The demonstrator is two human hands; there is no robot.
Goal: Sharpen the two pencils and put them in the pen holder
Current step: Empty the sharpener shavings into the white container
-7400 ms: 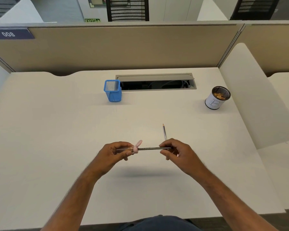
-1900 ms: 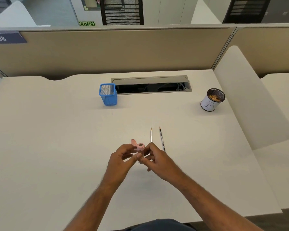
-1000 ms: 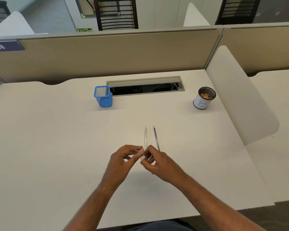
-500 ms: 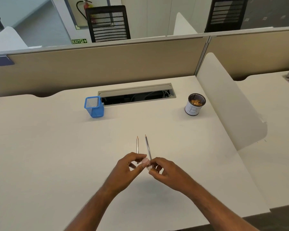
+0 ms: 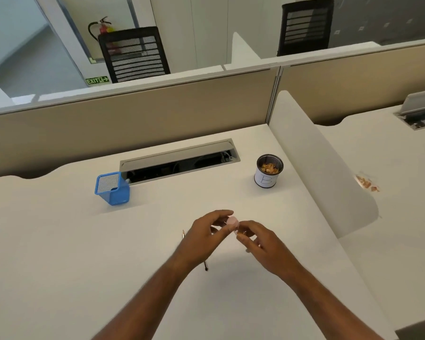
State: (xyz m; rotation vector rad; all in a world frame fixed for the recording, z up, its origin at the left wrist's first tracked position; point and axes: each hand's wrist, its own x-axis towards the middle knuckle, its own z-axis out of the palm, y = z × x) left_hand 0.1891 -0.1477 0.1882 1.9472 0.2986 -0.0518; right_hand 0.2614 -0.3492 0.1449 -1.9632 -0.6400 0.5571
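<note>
Now both hands' fingers (image 5: 227, 213) still pinch the pink sharpener (image 5: 232, 222), raised nearer the shavings cup (image 5: 268, 171).

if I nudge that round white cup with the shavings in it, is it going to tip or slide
The cup would probably slide rather than tip: it looks squat and stands upright on the smooth desk. It is likely light, holding only a layer of shavings. A hard knock near the rim could still spill them.

A white cup (image 5: 266, 177) of shavings stands on the desk (image 5: 59, 241) beside an open cable tray (image 5: 179, 163); black chair (image 5: 135, 55) beyond the partition (image 5: 133, 119).
</note>
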